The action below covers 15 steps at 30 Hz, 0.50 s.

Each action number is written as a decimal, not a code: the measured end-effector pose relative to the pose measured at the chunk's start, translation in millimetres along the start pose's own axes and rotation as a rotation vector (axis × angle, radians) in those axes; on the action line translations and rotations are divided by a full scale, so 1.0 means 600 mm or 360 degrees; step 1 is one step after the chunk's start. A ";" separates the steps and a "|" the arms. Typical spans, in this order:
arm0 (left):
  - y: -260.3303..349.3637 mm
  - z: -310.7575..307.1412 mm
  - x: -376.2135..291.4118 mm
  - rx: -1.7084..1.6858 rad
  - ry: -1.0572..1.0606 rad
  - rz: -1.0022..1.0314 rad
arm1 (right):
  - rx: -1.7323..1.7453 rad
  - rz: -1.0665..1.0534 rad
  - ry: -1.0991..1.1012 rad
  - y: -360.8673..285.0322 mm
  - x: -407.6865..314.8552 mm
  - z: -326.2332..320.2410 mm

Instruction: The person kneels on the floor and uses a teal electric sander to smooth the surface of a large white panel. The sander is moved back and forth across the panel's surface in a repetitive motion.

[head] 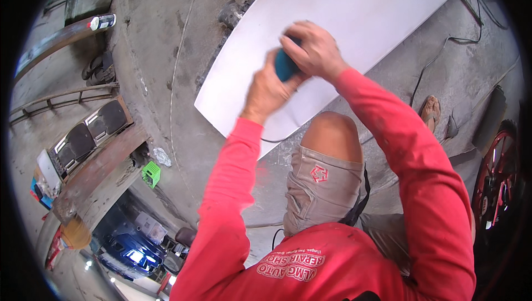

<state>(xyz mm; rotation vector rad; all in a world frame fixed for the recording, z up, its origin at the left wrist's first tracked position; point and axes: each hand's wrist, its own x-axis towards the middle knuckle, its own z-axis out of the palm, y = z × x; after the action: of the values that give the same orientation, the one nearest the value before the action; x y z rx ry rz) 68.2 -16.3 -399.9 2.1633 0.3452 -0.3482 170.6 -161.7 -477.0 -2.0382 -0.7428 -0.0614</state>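
A teal hand-held tool (286, 65), perhaps a sander, is held over a broad white panel (353, 6) with a curved edge. My left hand (268, 87) grips the tool's near left side. From the other side, my right hand (316, 49) wraps over its dark upper part. Both hands are slightly blurred and cover much of the tool, so I cannot tell whether its underside touches the panel. Below the hands, a dark cord (274, 140) crosses the panel's near end.
My bent knee (332, 130) is close to the panel's near edge. A black cable (430, 62) runs over the concrete floor at right, near a foot in a flip-flop (430, 112) and a red wheel (496, 176). At left are speakers (91, 134), a green basket (151, 174) and a bottle (102, 22).
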 end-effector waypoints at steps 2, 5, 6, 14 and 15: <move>-0.014 -0.040 0.051 0.0127 0.0155 0.0046 | 0.0257 0.0127 -0.0043 0.024 0.067 0.042; -0.025 -0.090 0.131 -0.0001 0.0137 -0.0139 | -0.0131 -0.0236 -0.0124 0.057 0.198 0.089; -0.023 -0.106 0.153 -0.0046 0.0102 -0.0257 | -0.0084 -0.0086 -0.0268 0.063 0.225 0.096; -0.021 -0.095 0.102 -0.0220 -0.0056 -0.0266 | -0.0340 -0.0447 -0.0147 0.043 0.152 0.069; -0.028 -0.078 0.070 -0.0257 -0.0095 -0.0242 | -0.0365 -0.0475 -0.0235 0.032 0.109 0.050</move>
<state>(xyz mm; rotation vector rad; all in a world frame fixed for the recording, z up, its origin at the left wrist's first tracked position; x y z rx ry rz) 106.3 36.2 -401.4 1.9701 0.4889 -0.4538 226.5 -113.8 -487.4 -2.1477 -1.1756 -0.1757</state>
